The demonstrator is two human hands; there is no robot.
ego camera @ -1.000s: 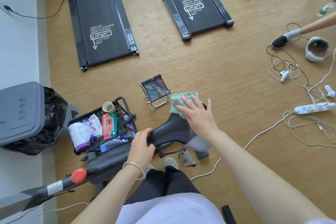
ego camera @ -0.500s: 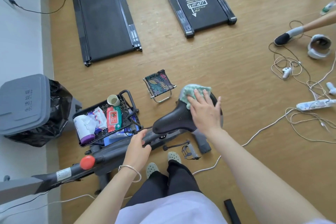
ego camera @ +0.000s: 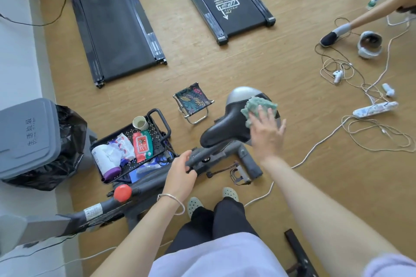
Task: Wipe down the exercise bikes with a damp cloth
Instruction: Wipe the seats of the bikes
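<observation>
Two hands, both mine, are on an exercise bike seen from above, on a wooden floor. My right hand lies flat, fingers straight and spread, pressing a crumpled green cloth onto the wide rear part of the black saddle. The cloth bunches out past my fingertips, toward the saddle's grey back edge. My left hand, with a thin silver bracelet on the wrist, is curled round the grey frame tube just below the saddle's narrow nose. Further left along the frame sits a round red knob. A strapped pedal shows below the saddle, near my pale shoes and dark trousers.

Just beyond the bike frame stands a black perforated cart. Its top tray holds a paper cup, a red pack of wipes and a white container with a purple end. A small folding stool with a leaf-print seat stands between the cart and the saddle. A grey lidded bin with a black liner is at the far left. Two black treadmills lie side by side across the room. Loose white cables and a power strip trail over the floor to my right, where another person's legs show at the frame's edge.
</observation>
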